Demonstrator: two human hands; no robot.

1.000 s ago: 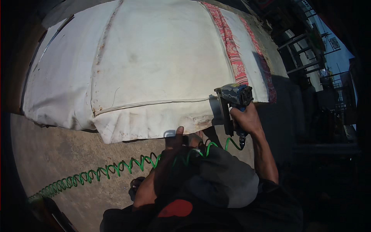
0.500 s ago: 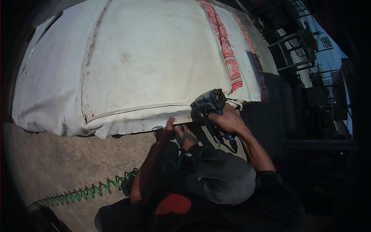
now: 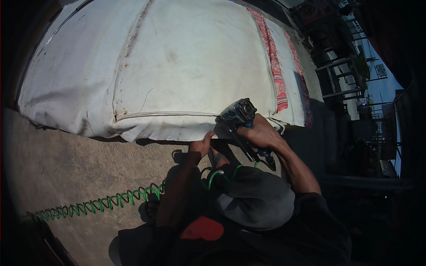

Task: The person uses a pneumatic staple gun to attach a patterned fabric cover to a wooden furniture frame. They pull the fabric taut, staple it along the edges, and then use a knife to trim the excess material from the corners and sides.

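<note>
Lower left: green coiled hose (image 3: pixel 106 201) stretched above a rough, sunlit concrete floor (image 3: pixel 84 173). Upper left to upper centre: white fabric (image 3: pixel 191 66) covering a broad, low piece, creased at left, with rust-coloured spots along one seam and faint grey smudges. Centre: left hand (image 3: pixel 202 145) at the fabric's lower edge, thumb against it; fingers partly hidden, so a firm pinch cannot be confirmed. Right of centre: right hand (image 3: pixel 262 133) closed round the handle of a blue-and-black air stapler (image 3: pixel 237 113), its head over that edge; hands near each other, apart. Upper right: red patterned strip (image 3: pixel 271 53) on the fabric, then a dark open framework (image 3: pixel 339 79), deep shade and blue sky (image 3: pixel 385 80).
</note>
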